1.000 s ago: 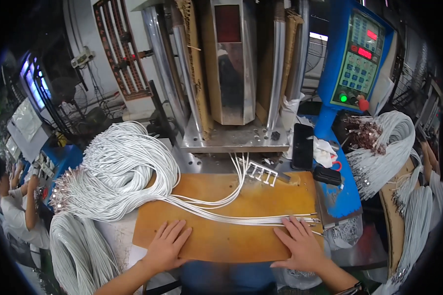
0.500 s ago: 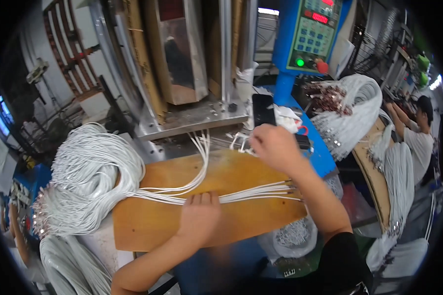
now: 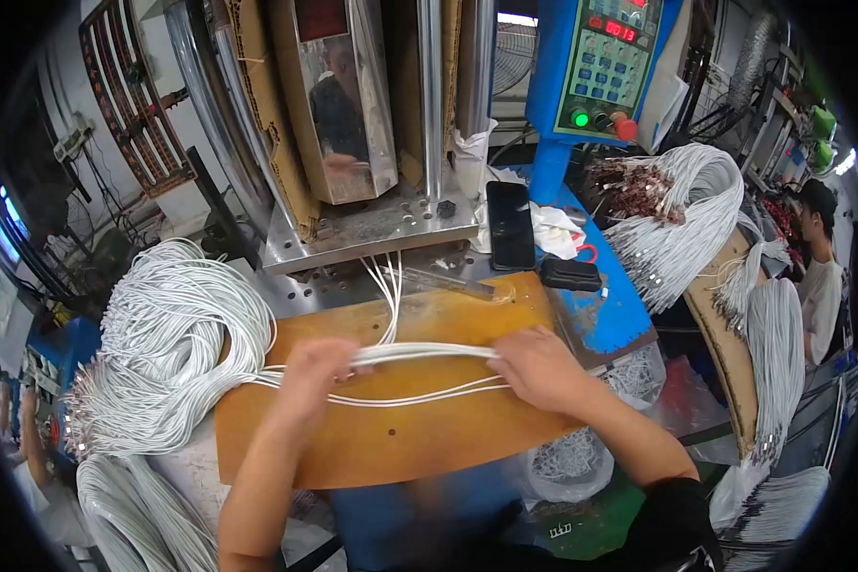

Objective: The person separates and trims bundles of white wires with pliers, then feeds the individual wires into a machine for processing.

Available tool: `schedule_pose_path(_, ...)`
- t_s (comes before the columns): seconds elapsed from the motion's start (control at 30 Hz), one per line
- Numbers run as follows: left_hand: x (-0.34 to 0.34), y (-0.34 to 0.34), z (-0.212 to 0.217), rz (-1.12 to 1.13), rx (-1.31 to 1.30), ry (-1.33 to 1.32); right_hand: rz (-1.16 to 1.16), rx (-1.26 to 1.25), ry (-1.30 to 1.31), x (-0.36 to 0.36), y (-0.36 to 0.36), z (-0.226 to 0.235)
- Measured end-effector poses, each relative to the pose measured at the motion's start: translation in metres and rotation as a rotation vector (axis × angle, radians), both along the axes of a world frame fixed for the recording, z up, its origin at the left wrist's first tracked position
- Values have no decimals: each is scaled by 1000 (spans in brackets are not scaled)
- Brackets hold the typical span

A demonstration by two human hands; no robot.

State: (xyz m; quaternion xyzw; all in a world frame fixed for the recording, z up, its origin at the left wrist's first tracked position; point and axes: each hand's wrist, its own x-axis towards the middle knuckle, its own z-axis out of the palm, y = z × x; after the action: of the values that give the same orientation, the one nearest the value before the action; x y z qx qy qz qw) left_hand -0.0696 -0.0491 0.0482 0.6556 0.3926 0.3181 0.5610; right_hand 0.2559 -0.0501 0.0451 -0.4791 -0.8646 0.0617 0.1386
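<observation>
Both hands have closed in on the same strand group since half a second ago: then the right hand was up near the press, now it is back down on the board. Left hand (image 3: 316,374) lies knuckles-up over the white cable bundle (image 3: 419,354), fingers curled onto it near its left end; whether it pinches or merely presses cannot be told. Right hand (image 3: 541,367) grips the bundle's right end, fingers folded around the strands.

Bundle's long axis runs left to right across the wooden board (image 3: 391,448), spanning between the hands, so each hand has one end; neither is nearer overall.

Left of the board, the strands fan into the large coil of white cables (image 3: 167,353).

Farther back, a few strands run up from the bundle toward the press base plate (image 3: 372,229). A black phone (image 3: 510,224) lies beside it, and the blue control panel (image 3: 601,62) stands beyond.
</observation>
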Motion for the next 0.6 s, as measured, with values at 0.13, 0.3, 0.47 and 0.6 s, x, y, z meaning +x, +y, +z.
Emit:
schedule_pose_path(0.13,21,-21,-9,-212,-353,-84,68,93,-10,-25,3,-12)
schedule_pose_path(0.3,94,-22,-17,-130,-515,-240,285,177,46,-41,31,3)
schedule_pose_path(0.47,90,29,-15,-105,-459,-245,97,-107,327,-48,40,12)
schedule_pose_path(0.6,79,48,-16,-75,-338,-149,-22,103,143,-45,77,-1)
